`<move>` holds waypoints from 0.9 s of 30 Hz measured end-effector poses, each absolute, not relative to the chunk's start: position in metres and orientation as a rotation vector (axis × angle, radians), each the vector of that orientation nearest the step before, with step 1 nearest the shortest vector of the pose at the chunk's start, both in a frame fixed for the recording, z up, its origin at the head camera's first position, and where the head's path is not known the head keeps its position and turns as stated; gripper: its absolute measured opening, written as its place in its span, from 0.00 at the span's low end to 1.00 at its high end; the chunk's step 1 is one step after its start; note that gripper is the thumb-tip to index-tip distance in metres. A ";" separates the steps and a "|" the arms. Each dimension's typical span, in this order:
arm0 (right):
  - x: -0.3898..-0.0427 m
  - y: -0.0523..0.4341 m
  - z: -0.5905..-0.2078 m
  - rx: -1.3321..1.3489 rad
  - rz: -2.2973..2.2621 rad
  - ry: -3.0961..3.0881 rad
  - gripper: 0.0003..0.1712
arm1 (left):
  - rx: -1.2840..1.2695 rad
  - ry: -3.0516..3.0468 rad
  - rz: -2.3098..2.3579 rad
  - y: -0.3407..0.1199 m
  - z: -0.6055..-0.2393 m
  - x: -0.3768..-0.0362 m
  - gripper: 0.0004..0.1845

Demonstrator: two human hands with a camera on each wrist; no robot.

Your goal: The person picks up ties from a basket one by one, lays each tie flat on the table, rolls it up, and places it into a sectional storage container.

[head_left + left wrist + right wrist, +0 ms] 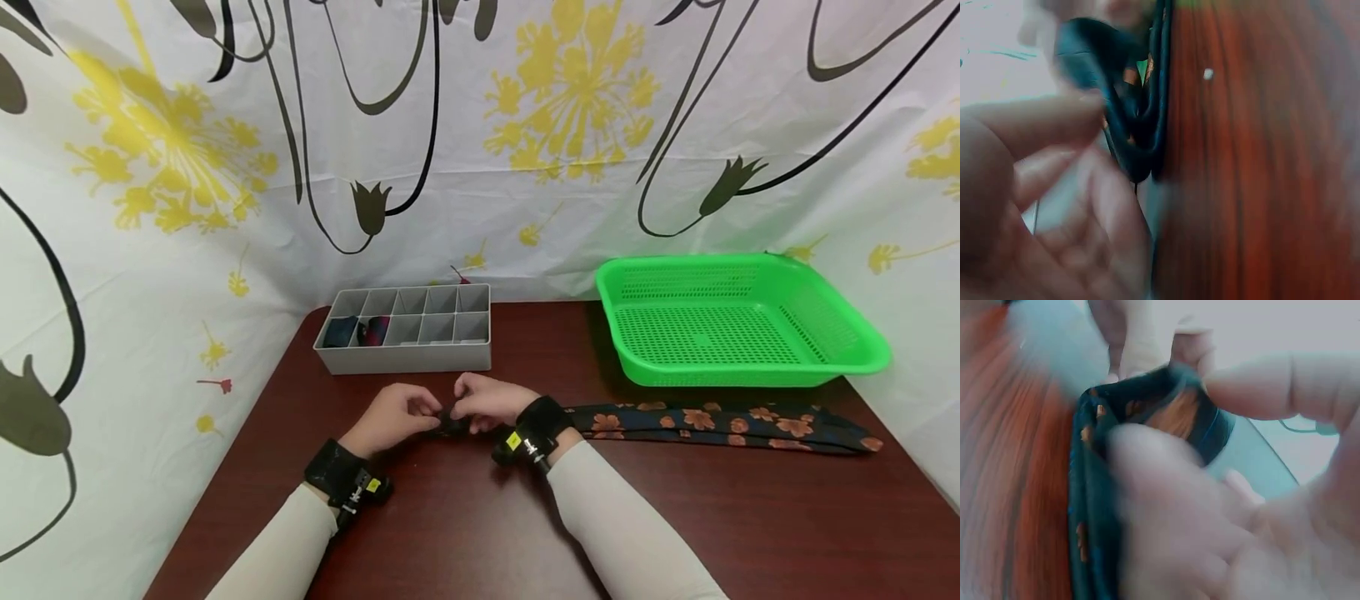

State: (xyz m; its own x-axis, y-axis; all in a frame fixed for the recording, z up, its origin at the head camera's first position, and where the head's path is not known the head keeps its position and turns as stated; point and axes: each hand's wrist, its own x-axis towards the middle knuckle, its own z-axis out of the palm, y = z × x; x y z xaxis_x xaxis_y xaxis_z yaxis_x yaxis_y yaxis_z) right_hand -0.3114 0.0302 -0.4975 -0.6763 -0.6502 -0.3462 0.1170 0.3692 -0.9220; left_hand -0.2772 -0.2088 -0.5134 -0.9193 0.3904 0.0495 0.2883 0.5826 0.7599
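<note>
A dark necktie with orange flowers lies lengthwise across the table, its left end between the two hands. That end is folded over into a loose roll, seen close up in the right wrist view as the necktie's layers. My right hand pinches the roll between thumb and fingers. From the left, my left hand holds the roll's near edge with thumb and fingertips, blurred in the left wrist view. Fingers partly hide the rolled end in the head view.
Behind the hands stands a grey divided box; two front-left compartments hold a dark blue rolled item and a red-and-blue one. A green plastic basket sits at the back right. Patterned cloth hangs around the table.
</note>
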 end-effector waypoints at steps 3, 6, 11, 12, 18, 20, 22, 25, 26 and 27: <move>-0.311 0.032 -0.496 -0.496 -1.257 2.114 0.16 | 0.465 2.763 1.169 -0.205 -0.514 -0.276 0.04; -0.311 0.033 -0.494 -0.509 -1.155 2.234 0.16 | 0.391 2.807 1.137 -0.203 -0.515 -0.274 0.04; -0.307 0.035 -0.491 -0.491 -1.023 2.321 0.16 | 0.263 2.735 1.211 -0.201 -0.514 -0.272 0.04; -0.307 0.035 -0.491 -0.492 -1.004 2.324 0.15 | 0.236 2.700 1.241 -0.201 -0.514 -0.272 0.04; -0.310 0.040 -0.491 -0.537 -1.005 2.266 0.12 | 0.148 2.543 1.369 -0.200 -0.514 -0.272 0.11; -0.311 0.041 -0.492 -0.544 -1.034 2.239 0.12 | 0.140 2.505 1.408 -0.200 -0.514 -0.272 0.13; -0.311 0.041 -0.493 -0.542 -1.062 2.224 0.11 | 0.140 2.457 1.447 -0.199 -0.514 -0.271 0.16; -0.310 0.037 -0.494 -0.538 -1.061 2.255 0.12 | 0.142 2.409 1.487 -0.198 -0.514 -0.271 0.17; -0.309 0.035 -0.495 -0.531 -1.054 2.275 0.12 | 0.146 2.412 1.494 -0.198 -0.513 -0.271 0.17; -0.309 0.033 -0.495 -0.523 -1.048 2.301 0.12 | 0.145 2.423 1.495 -0.197 -0.513 -0.271 0.16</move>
